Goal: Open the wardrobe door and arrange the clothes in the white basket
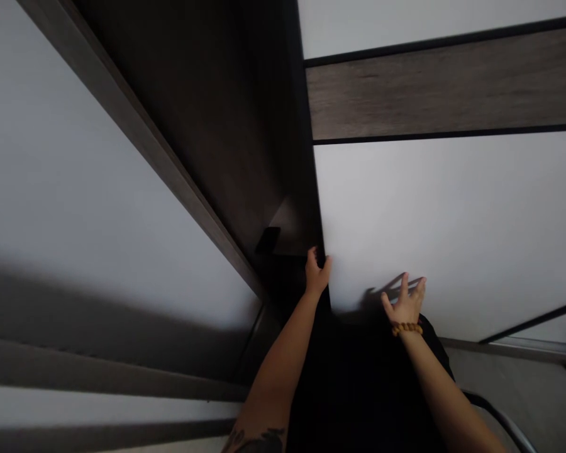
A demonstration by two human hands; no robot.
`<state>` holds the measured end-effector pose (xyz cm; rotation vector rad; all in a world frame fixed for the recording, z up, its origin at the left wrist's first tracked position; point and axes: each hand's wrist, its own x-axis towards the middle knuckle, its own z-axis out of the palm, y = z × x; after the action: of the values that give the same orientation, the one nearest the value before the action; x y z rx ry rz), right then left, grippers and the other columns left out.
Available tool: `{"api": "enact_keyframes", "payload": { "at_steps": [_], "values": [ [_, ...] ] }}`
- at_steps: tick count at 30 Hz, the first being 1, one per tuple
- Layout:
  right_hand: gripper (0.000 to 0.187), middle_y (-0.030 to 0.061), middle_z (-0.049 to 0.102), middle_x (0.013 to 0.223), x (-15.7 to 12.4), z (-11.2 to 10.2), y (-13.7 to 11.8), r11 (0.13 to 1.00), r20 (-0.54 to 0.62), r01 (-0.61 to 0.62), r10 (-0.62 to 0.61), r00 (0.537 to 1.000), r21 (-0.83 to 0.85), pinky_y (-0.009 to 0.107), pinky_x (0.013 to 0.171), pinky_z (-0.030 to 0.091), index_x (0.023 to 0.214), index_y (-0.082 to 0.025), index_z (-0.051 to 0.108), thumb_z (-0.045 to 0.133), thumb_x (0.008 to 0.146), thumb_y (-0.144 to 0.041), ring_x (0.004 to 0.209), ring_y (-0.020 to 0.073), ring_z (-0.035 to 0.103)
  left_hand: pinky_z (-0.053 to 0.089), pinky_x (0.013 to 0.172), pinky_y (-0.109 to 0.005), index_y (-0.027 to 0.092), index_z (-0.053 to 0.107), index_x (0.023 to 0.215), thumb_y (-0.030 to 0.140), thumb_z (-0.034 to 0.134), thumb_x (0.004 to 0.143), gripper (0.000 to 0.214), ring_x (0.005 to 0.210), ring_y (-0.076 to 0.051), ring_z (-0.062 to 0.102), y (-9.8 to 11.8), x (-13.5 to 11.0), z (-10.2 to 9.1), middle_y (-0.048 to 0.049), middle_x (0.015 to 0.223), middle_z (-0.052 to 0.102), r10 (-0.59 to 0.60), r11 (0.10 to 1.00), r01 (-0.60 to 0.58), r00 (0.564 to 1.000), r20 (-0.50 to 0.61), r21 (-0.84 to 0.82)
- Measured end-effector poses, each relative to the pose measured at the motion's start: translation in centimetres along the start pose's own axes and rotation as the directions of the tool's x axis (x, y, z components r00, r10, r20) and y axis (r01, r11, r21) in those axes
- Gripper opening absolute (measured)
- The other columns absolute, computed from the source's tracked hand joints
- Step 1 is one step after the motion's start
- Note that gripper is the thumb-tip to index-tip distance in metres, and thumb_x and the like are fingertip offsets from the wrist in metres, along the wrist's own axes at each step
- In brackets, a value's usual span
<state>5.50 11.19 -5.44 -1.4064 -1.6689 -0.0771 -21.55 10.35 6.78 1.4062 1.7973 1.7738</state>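
A large sliding door with white panels, a wood-grain band and a dark frame fills the right side. My left hand is closed around the door's dark left edge, thumb on the front face and fingers curled behind it. My right hand, with a beaded bracelet at the wrist, has its fingers spread against or just before the lower white panel; whether it touches cannot be told. Left of the door is a dark opening showing the wardrobe's inside, with a small black object low down in it.
A wood-trimmed white wall or panel slopes along the left. Wood-coloured bands cross the lower left. At the lower right are grey floor, a floor track and a curved metal tube.
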Motion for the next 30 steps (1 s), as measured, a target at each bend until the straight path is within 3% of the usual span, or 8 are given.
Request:
{"api": "enact_keyframes", "payload": {
  "at_steps": [5, 8, 13, 17, 21, 24, 27, 30],
  "values": [
    [0.097, 0.0284, -0.004, 0.175, 0.4, -0.5, 0.4, 0.997, 0.011, -0.076, 0.076, 0.997, -0.018, 0.079, 0.112, 0.034, 0.170, -0.013, 0.021, 0.055, 0.092, -0.059, 0.158, 0.0531, 0.017, 0.050, 0.115, -0.050, 0.018, 0.054, 0.142, 0.035, 0.074, 0.085, 0.063, 0.136, -0.031, 0.060, -0.8, -1.9, 1.1, -0.0182, 0.144, 0.064, -0.028, 0.999, 0.026, 0.994, 0.107, 0.020],
    [0.097, 0.0293, 0.001, 0.175, 0.9, -1.1, -0.9, 0.997, -0.039, -0.049, 0.046, 0.998, -0.057, 0.077, 0.113, 0.034, 0.170, -0.012, 0.019, 0.056, 0.092, -0.055, 0.158, 0.0523, 0.019, 0.044, 0.121, -0.051, 0.019, 0.051, 0.148, 0.031, 0.070, 0.088, 0.064, 0.143, -0.031, 0.055, -1.2, -3.0, 2.0, -0.0176, 0.150, 0.061, -0.048, 0.999, 0.046, 0.986, 0.159, 0.016],
    [0.091, 0.0198, -0.002, 0.177, 2.1, -1.7, -7.0, 0.980, -0.041, 0.196, -0.197, 0.979, -0.036, 0.072, 0.116, 0.037, 0.171, -0.025, 0.022, 0.061, 0.091, -0.046, 0.159, 0.0513, 0.019, 0.040, 0.124, -0.048, 0.022, 0.051, 0.151, 0.030, 0.070, 0.087, 0.068, 0.146, -0.030, 0.050, -1.0, -3.5, 3.2, -0.0153, 0.155, 0.055, -0.044, 0.999, 0.048, 0.979, 0.197, -0.017],
    [0.085, 0.0143, -0.004, 0.179, 3.3, -1.2, -11.8, 0.948, -0.045, 0.317, -0.315, 0.948, 0.033, 0.070, 0.119, 0.036, 0.169, -0.029, 0.027, 0.061, 0.092, -0.039, 0.160, 0.0485, 0.020, 0.045, 0.120, -0.046, 0.021, 0.057, 0.150, 0.029, 0.063, 0.089, 0.062, 0.140, -0.028, 0.055, -0.8, -3.3, 3.1, -0.0148, 0.147, 0.056, -0.019, 0.998, 0.034, 0.967, 0.253, -0.053],
    [0.081, 0.0137, -0.001, 0.179, 4.5, 0.3, -13.8, 0.948, -0.065, 0.316, -0.313, 0.948, 0.038, 0.071, 0.122, 0.032, 0.169, -0.029, 0.027, 0.060, 0.096, -0.038, 0.162, 0.0462, 0.016, 0.053, 0.110, -0.043, 0.022, 0.057, 0.151, 0.025, 0.054, 0.092, 0.059, 0.132, -0.025, 0.062, -1.2, -2.9, 2.5, -0.0136, 0.145, 0.060, -0.003, 0.979, 0.088, 0.912, 0.411, -0.186],
    [0.087, 0.0187, 0.004, 0.178, 5.5, 2.0, -13.3, 0.969, -0.075, 0.246, -0.245, 0.967, 0.001, 0.075, 0.118, 0.032, 0.171, -0.024, 0.020, 0.058, 0.097, -0.047, 0.161, 0.0478, 0.013, 0.054, 0.108, -0.041, 0.023, 0.053, 0.153, 0.031, 0.053, 0.095, 0.059, 0.122, -0.023, 0.068, -2.5, -3.1, 1.7, -0.0113, 0.136, 0.069, -0.063, 0.959, 0.195, 0.854, 0.516, -0.206],
    [0.094, 0.0260, 0.003, 0.176, 6.3, 3.8, -11.4, 0.978, -0.093, 0.209, -0.209, 0.973, -0.006, 0.078, 0.112, 0.036, 0.172, -0.016, 0.009, 0.055, 0.098, -0.051, 0.160, 0.0505, 0.013, 0.054, 0.105, -0.035, 0.024, 0.061, 0.145, 0.033, 0.050, 0.098, 0.049, 0.116, -0.021, 0.070, -5.2, -4.1, 0.8, -0.0073, 0.123, 0.075, -0.224, 0.970, 0.236, 0.789, 0.572, 0.055],
    [0.093, 0.0272, 0.008, 0.176, 6.5, 4.7, -9.6, 0.971, -0.199, 0.223, -0.236, 0.951, -0.086, 0.081, 0.112, 0.034, 0.172, -0.019, 0.015, 0.061, 0.097, -0.050, 0.158, 0.0520, 0.019, 0.054, 0.102, -0.032, 0.023, 0.066, 0.138, 0.028, 0.057, 0.094, 0.046, 0.112, -0.020, 0.072, -7.7, -6.1, -0.8, -0.0060, 0.120, 0.076, -0.317, 0.945, 0.188, 0.720, 0.618, 0.266]
  ]
}}
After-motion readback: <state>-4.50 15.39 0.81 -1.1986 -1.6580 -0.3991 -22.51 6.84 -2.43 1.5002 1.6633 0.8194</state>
